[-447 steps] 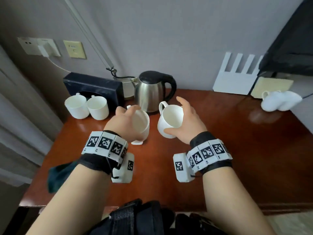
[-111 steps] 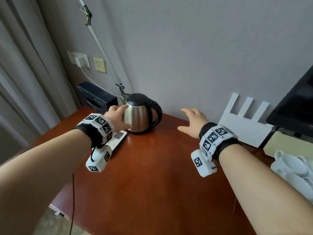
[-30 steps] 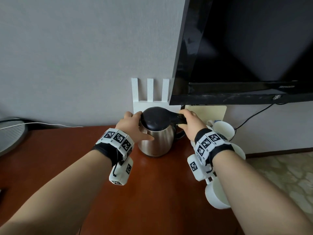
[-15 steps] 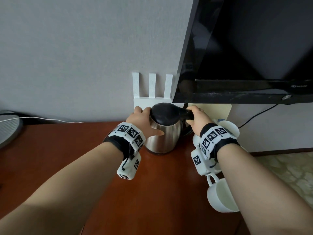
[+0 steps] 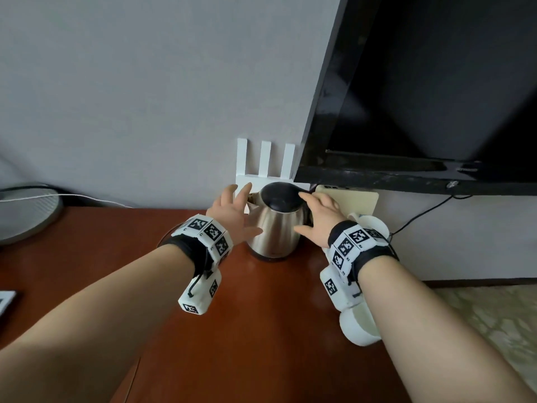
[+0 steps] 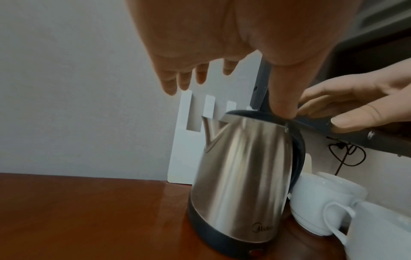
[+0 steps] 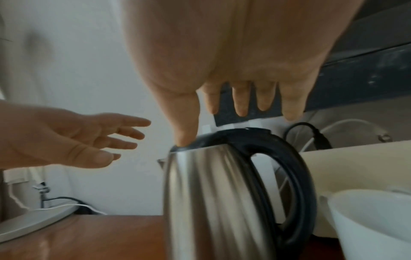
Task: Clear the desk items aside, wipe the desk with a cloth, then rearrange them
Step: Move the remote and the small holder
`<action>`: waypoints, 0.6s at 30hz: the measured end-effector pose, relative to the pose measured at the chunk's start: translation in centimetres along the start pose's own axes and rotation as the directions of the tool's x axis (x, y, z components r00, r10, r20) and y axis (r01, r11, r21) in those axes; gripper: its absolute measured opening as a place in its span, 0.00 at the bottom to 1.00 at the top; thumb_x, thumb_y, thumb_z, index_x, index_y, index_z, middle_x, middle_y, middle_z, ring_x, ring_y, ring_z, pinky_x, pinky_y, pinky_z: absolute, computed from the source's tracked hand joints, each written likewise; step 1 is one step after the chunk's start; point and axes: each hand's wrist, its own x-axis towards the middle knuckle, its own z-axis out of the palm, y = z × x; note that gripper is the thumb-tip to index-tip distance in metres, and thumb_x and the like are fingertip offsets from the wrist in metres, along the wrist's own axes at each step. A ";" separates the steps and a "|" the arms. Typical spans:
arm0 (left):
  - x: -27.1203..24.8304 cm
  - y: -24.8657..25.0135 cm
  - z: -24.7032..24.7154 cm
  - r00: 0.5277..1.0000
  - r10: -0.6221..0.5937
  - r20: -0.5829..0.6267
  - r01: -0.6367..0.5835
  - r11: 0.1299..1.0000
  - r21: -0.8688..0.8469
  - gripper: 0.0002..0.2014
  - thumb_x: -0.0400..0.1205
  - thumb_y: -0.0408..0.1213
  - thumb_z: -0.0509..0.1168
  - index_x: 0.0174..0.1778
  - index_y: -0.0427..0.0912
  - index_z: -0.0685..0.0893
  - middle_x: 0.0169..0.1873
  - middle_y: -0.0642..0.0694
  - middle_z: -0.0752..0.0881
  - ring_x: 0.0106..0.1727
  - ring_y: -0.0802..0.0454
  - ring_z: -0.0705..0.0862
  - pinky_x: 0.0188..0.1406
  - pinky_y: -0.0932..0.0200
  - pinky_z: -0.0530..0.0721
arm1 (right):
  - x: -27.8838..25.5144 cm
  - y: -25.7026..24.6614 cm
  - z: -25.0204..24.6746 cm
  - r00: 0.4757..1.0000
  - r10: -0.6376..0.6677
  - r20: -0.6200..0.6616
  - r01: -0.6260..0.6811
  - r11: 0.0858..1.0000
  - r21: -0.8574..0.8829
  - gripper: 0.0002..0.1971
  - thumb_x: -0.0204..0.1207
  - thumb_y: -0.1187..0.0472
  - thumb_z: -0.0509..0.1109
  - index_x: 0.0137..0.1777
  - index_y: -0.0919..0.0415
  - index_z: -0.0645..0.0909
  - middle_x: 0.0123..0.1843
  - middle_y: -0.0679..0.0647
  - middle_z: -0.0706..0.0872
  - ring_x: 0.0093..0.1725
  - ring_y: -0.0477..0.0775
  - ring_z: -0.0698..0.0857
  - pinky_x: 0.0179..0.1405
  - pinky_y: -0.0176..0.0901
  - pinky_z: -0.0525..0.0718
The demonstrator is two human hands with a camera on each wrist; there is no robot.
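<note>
A steel kettle (image 5: 276, 228) with a black lid stands on the red-brown desk (image 5: 247, 330) near the wall, in front of a white router (image 5: 263, 167). My left hand (image 5: 232, 210) is open beside the kettle's left side, fingers spread and off the metal. My right hand (image 5: 318, 212) is open on the right, fingers straight over the black handle. In the left wrist view the kettle (image 6: 244, 174) stands upright with my thumb above its lid. In the right wrist view the kettle's handle (image 7: 286, 177) is free below my fingers. White cups (image 6: 320, 198) crowd the kettle's right.
A black TV (image 5: 421, 97) hangs over the desk's right end. A cream board (image 5: 354, 199) leans behind the cups. A grey round base (image 5: 26, 210) with a white cable lies at far left. The desk's right edge drops to the floor (image 5: 494, 315).
Both hands gripped the kettle half a second ago; now their fingers have straightened and let go, and the kettle stands on the desk by the router.
</note>
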 end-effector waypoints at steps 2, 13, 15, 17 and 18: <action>-1.9 -1.3 -0.7 1.000 -0.001 -0.022 0.001 1.000 0.006 0.47 0.77 0.54 0.68 0.83 0.53 0.42 0.81 0.44 0.47 0.81 0.40 0.56 0.78 0.47 0.63 | -1.2 -1.7 0.5 0.999 -0.049 0.013 0.049 0.999 -0.006 0.38 0.77 0.49 0.67 0.82 0.48 0.51 0.83 0.53 0.52 0.83 0.57 0.50 0.79 0.54 0.59; -12.5 -15.2 -6.2 0.990 -0.119 -0.077 0.123 0.991 0.048 0.43 0.77 0.54 0.67 0.83 0.53 0.49 0.81 0.45 0.49 0.83 0.45 0.51 0.79 0.48 0.60 | -4.5 -17.3 5.2 0.964 -0.226 0.139 0.235 0.970 -0.056 0.38 0.78 0.47 0.66 0.82 0.49 0.50 0.82 0.55 0.52 0.82 0.58 0.52 0.79 0.50 0.58; -14.5 -19.0 -7.7 0.985 -0.142 -0.094 0.148 0.987 0.065 0.43 0.77 0.54 0.67 0.83 0.53 0.50 0.81 0.45 0.51 0.82 0.45 0.52 0.80 0.49 0.61 | -4.8 -21.6 6.6 0.952 -0.266 0.151 0.276 0.960 -0.051 0.37 0.77 0.48 0.66 0.82 0.48 0.51 0.82 0.54 0.54 0.82 0.58 0.54 0.79 0.50 0.58; -16.7 -23.0 -9.1 0.979 -0.183 -0.092 0.191 0.978 0.082 0.42 0.76 0.53 0.68 0.82 0.52 0.53 0.81 0.46 0.52 0.82 0.45 0.54 0.79 0.49 0.63 | -5.2 -25.9 8.4 0.936 -0.308 0.171 0.318 0.947 -0.033 0.36 0.77 0.48 0.67 0.82 0.48 0.53 0.82 0.53 0.55 0.82 0.57 0.54 0.79 0.51 0.59; -17.8 -25.0 -9.7 0.975 -0.205 -0.086 0.213 0.973 0.089 0.41 0.77 0.53 0.68 0.82 0.52 0.53 0.81 0.46 0.53 0.81 0.45 0.55 0.78 0.49 0.63 | -5.4 -27.8 9.4 0.926 -0.329 0.183 0.340 0.940 -0.030 0.35 0.77 0.48 0.66 0.81 0.48 0.54 0.82 0.53 0.54 0.82 0.56 0.53 0.80 0.51 0.59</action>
